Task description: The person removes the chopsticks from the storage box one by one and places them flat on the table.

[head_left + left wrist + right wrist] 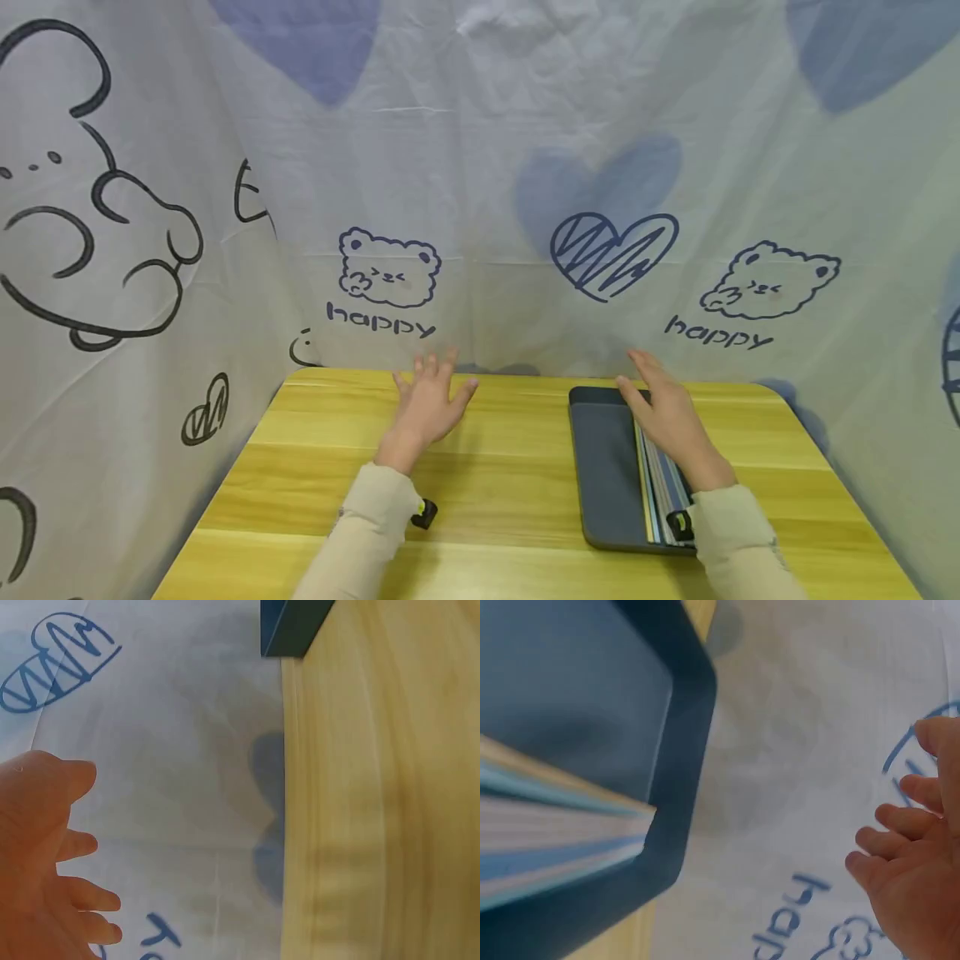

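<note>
My left hand (426, 408) is held over the left part of the wooden table (510, 483), fingers spread and nothing in them. Its spread fingers also show at the left of the left wrist view. On the right stands a dark blue-grey tray (603, 475) with raised walls. Along its right side lies a stack of thin, flat, book-like items (660, 483) with yellow, white and blue edges. My right hand (667, 412) hovers over the tray's far right part, fingers extended and holding nothing. That hand and its forearm hide part of the stack in the head view.
A white cloth (480, 192) printed with hearts, bears and "happy" hangs behind the table's far edge and along both sides. A small black wrist camera (424, 513) sits on the left cuff, and another camera (680, 525) on the right cuff.
</note>
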`<state>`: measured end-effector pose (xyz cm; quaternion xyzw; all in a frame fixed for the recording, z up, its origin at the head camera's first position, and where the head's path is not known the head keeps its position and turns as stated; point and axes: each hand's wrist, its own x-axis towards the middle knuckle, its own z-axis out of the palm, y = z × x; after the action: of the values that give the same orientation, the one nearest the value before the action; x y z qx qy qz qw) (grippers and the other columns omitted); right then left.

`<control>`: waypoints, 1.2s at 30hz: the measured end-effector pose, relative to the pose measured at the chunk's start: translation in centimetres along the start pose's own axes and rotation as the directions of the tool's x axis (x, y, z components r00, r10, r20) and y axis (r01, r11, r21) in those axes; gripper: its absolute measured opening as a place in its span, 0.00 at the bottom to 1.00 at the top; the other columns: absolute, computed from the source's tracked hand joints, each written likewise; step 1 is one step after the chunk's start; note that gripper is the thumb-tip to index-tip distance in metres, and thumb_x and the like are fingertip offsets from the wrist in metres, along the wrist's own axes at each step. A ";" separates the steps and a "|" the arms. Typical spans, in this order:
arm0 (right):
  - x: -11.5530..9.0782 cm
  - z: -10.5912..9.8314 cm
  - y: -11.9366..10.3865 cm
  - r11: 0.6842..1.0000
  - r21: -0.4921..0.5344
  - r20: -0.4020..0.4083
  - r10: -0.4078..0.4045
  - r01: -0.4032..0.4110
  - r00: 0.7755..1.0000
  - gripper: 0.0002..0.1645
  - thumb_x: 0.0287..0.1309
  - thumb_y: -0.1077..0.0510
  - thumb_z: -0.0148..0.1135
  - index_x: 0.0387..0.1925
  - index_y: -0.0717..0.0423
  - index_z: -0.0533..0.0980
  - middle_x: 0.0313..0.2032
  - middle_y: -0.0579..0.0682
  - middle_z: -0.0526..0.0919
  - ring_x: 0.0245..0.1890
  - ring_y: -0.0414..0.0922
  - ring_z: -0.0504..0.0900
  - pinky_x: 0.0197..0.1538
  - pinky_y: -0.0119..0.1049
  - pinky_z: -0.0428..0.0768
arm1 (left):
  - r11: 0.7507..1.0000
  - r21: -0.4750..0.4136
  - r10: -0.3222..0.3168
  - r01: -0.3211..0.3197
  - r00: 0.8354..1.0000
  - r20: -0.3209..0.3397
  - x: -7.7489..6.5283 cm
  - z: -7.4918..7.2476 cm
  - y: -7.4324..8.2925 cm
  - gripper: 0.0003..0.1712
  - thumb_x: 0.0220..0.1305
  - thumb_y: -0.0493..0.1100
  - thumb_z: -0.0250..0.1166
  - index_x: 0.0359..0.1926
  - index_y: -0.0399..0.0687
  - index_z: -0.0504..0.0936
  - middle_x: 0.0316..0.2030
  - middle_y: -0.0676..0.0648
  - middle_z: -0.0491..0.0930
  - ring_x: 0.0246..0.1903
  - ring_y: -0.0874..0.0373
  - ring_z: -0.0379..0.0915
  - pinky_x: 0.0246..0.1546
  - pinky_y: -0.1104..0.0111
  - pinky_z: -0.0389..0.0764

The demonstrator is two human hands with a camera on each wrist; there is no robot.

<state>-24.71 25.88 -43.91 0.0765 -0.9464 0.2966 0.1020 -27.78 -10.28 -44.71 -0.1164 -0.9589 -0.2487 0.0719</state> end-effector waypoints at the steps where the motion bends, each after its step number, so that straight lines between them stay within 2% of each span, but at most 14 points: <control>1: -0.2 -0.1 0.4 1.000 -0.002 -0.006 0.005 -0.005 1.000 0.44 0.81 0.37 0.45 0.82 0.60 0.54 0.81 0.66 0.55 0.80 0.69 0.56 0.78 0.70 0.60 | 1.000 -0.023 0.011 -0.011 1.000 -0.010 -0.1 0.3 0.2 0.42 0.80 0.63 0.52 0.83 0.47 0.56 0.79 0.26 0.54 0.81 0.26 0.43 0.75 0.23 0.36; 4: -0.8 -0.4 1.4 1.000 -0.005 -0.036 0.010 -0.010 0.999 0.41 0.82 0.41 0.47 0.81 0.63 0.57 0.80 0.68 0.58 0.79 0.70 0.59 0.77 0.69 0.62 | 0.994 -0.096 0.043 -0.047 0.998 -0.041 -0.2 1.5 0.9 0.39 0.81 0.59 0.53 0.81 0.44 0.61 0.77 0.27 0.60 0.79 0.29 0.51 0.79 0.31 0.50; 7: -1.4 -0.5 2.6 1.000 0.000 -0.057 0.020 -0.020 0.998 0.38 0.82 0.45 0.49 0.80 0.64 0.59 0.78 0.70 0.60 0.78 0.71 0.60 0.76 0.69 0.62 | 0.982 -0.167 0.078 -0.091 0.993 -0.085 -0.4 2.7 1.8 0.35 0.81 0.55 0.56 0.78 0.40 0.66 0.75 0.29 0.67 0.76 0.33 0.61 0.77 0.41 0.65; 13: -3.0 -0.1 5.2 1.000 0.010 -0.105 0.023 -0.022 0.994 0.34 0.81 0.48 0.53 0.75 0.67 0.66 0.75 0.73 0.65 0.74 0.73 0.65 0.73 0.70 0.66 | 0.947 -0.262 0.123 -0.183 0.965 -0.231 -0.7 5.0 3.4 0.26 0.78 0.46 0.60 0.67 0.34 0.79 0.59 0.32 0.84 0.59 0.37 0.83 0.59 0.49 0.86; 17: -4.0 0.4 6.6 0.999 0.017 -0.113 0.040 -0.039 0.993 0.33 0.80 0.49 0.54 0.73 0.68 0.69 0.73 0.74 0.67 0.73 0.74 0.66 0.72 0.71 0.68 | 0.926 -0.315 0.127 -0.210 0.956 -0.265 -1.0 6.6 4.8 0.21 0.76 0.43 0.61 0.62 0.36 0.83 0.48 0.35 0.89 0.46 0.43 0.89 0.46 0.55 0.91; 21: -4.8 0.8 7.7 0.997 0.017 -0.082 0.074 -0.073 0.994 0.34 0.81 0.48 0.51 0.74 0.68 0.68 0.74 0.74 0.66 0.73 0.74 0.65 0.73 0.70 0.67 | 0.913 -0.344 0.143 -0.219 0.962 -0.232 -1.4 8.0 6.4 0.20 0.76 0.42 0.61 0.62 0.37 0.84 0.44 0.38 0.90 0.42 0.48 0.90 0.40 0.61 0.90; 25: -5.6 1.2 8.5 0.994 0.020 -0.046 0.105 -0.105 0.993 0.33 0.83 0.48 0.48 0.75 0.68 0.66 0.75 0.73 0.65 0.74 0.74 0.64 0.74 0.70 0.66 | 0.907 -0.362 0.161 -0.216 0.971 -0.175 -1.7 9.1 7.9 0.20 0.76 0.43 0.62 0.63 0.39 0.84 0.45 0.40 0.90 0.41 0.51 0.89 0.39 0.67 0.89; 30: -6.6 1.9 9.4 0.996 0.014 -0.081 0.086 -0.085 0.993 0.29 0.83 0.54 0.48 0.73 0.69 0.68 0.72 0.74 0.68 0.69 0.74 0.71 0.68 0.70 0.72 | 0.890 -0.420 0.161 -0.179 0.984 -0.076 -1.8 10.2 9.5 0.21 0.77 0.44 0.61 0.65 0.41 0.83 0.43 0.41 0.90 0.35 0.59 0.88 0.31 0.77 0.83; 33: -7.1 2.4 9.9 0.997 0.014 -0.106 0.074 -0.073 0.992 0.27 0.82 0.57 0.48 0.72 0.70 0.69 0.71 0.73 0.70 0.66 0.74 0.74 0.65 0.70 0.76 | 0.883 -0.434 0.179 -0.181 0.983 -0.046 -1.9 10.8 10.4 0.21 0.76 0.43 0.62 0.65 0.41 0.82 0.41 0.42 0.89 0.32 0.62 0.86 0.28 0.79 0.80; 36: -7.5 2.8 10.2 0.997 0.005 -0.104 0.072 -0.071 0.992 0.26 0.82 0.59 0.48 0.72 0.70 0.69 0.70 0.73 0.71 0.66 0.73 0.75 0.64 0.69 0.77 | 0.881 -0.420 0.218 -0.216 0.975 -0.044 -2.2 11.6 11.4 0.20 0.76 0.42 0.63 0.64 0.39 0.83 0.40 0.43 0.90 0.30 0.64 0.85 0.28 0.81 0.79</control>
<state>-19.97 33.18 -53.57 0.0270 -0.9418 0.3041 0.1405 -23.68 4.69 -49.93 -0.2363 -0.8633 -0.4404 0.0701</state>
